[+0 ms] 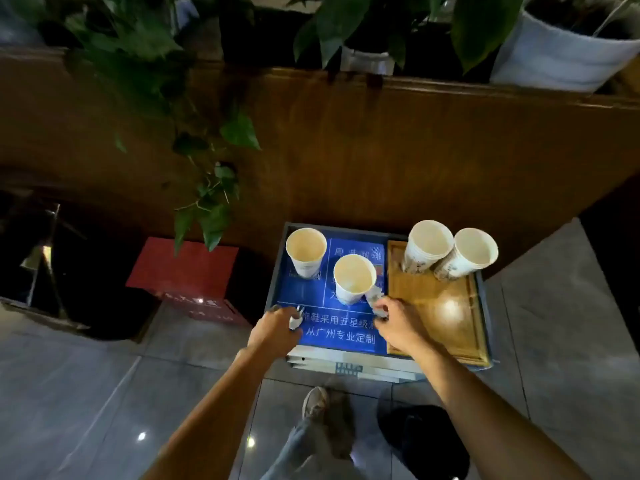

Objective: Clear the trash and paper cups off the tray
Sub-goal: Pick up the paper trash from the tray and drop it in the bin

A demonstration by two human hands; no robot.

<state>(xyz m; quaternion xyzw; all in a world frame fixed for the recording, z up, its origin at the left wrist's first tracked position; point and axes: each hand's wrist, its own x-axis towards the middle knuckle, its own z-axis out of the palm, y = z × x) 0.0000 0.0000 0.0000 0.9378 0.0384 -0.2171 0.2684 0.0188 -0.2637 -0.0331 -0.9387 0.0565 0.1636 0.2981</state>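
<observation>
A blue printed sheet (343,332) covers the left of a low stand, with a wooden tray (440,320) on its right. Two empty paper cups stand upright on the blue sheet, one at the back left (305,251) and one nearer the middle (354,283). On the tray's far end, a stack of cups (427,245) and a single cup (469,252) lean together. My left hand (275,329) is closed on a small crumpled white scrap (296,319). My right hand (394,322) pinches a crumpled white wrapper (376,299) beside the middle cup.
A dark bin (69,271) lined with a black bag stands on the floor at the left, a red box (187,271) between it and the stand. A wooden partition (381,147) with potted plants rises behind. My foot (315,401) and a dark object (426,438) are on the tiled floor.
</observation>
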